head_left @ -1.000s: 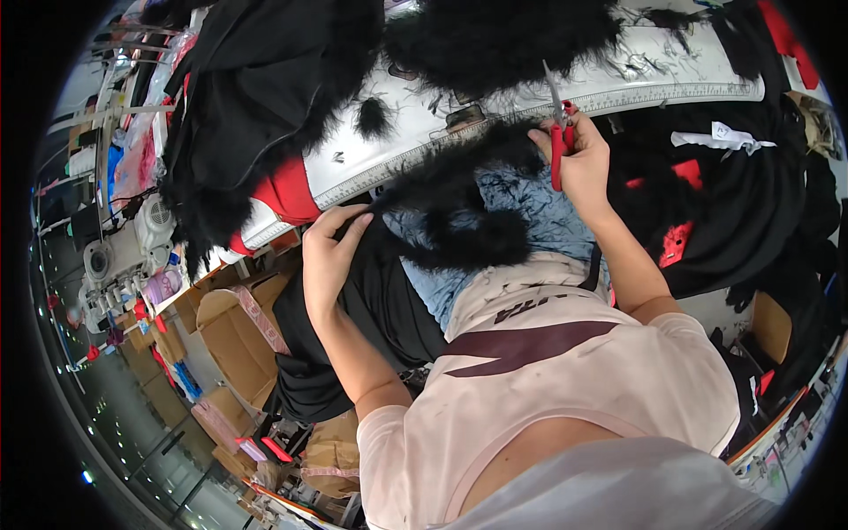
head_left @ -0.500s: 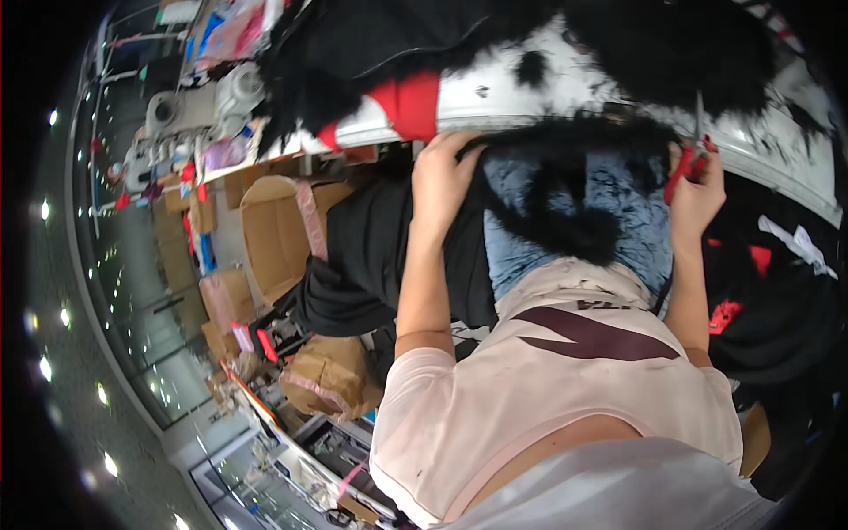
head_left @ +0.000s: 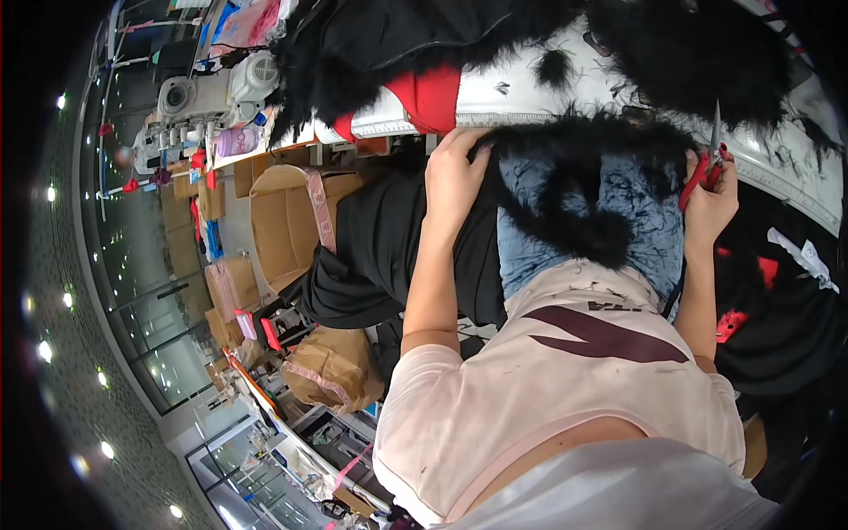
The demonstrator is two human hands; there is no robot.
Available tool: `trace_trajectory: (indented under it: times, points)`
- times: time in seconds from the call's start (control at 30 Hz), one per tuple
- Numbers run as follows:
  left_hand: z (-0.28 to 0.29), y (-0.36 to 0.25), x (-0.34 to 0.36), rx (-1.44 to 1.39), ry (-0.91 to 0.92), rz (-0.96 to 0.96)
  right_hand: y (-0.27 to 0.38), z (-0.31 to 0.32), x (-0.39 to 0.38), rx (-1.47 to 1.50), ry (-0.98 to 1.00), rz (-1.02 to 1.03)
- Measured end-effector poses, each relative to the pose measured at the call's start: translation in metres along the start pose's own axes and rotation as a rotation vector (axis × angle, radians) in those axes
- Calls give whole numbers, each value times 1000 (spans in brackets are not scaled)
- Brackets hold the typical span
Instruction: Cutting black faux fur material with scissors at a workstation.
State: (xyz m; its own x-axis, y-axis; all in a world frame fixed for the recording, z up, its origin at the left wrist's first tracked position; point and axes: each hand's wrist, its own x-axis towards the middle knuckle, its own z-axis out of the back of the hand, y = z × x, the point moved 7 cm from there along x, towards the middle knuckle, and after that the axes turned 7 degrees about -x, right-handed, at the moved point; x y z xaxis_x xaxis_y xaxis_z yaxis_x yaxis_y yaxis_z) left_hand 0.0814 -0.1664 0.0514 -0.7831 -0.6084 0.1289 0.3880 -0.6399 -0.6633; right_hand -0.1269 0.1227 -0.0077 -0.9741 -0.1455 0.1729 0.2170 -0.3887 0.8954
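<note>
A strip of black furry trim [head_left: 592, 140] stretches between my hands at the table's near edge, above my jeans. Its left end is pinched by my left hand [head_left: 455, 172], thumb against fingers. My right hand [head_left: 714, 201] is closed round red-handled scissors [head_left: 698, 179], whose blades point away from me over the table. The trim's right end reaches the fingers of that hand; whether they also grip it I cannot tell. Another length of black fur [head_left: 579, 230] lies curled across my lap, and loose black fibres cling to the jeans [head_left: 526, 252].
On the white table [head_left: 503, 93] lie a black fur-edged garment [head_left: 371, 53], red cloth [head_left: 435, 99] and a dark furry heap [head_left: 702, 57]. A ruler [head_left: 521, 117] runs along its near edge. Cardboard boxes [head_left: 278, 225] and black fabric [head_left: 380, 247] stand left; more dark cloth [head_left: 777, 336] lies right.
The whole view has shifted slightly, so everything sits a little further right. Both hands keep their places on the trim and the scissors.
</note>
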Motion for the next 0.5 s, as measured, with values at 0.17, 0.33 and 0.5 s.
trace_trajectory:
  times: [0.17, 0.33, 0.5]
  points:
    - [4, 1, 4, 68, -117, -61, 0, 1, 1, -70, 6, -26]
    - [4, 4, 6, 149, -131, -51, 2, -2, -1, -50, 17, -14]
    - [4, 0, 10, 136, -139, -72, -2, 3, -1, -61, 8, -26]
